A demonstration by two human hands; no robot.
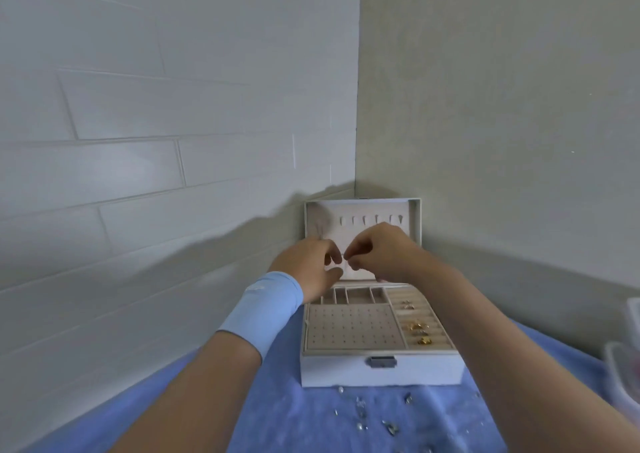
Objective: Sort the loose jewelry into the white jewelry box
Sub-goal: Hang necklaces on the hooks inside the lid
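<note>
Left grip (308, 265) and right grip (384, 253) curled, fingertips almost meeting, over open white jewelry box (332, 369), cannot tell if pinching anything, loose jewelry (360, 407) nearer

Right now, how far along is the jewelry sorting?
Done: a few gold rings sit in the ring slots of the box. In hand: the left hand and right hand meet fingertip to fingertip before the lid; anything held is too small to see. Left: small pieces lie scattered on the blue cloth.
</note>
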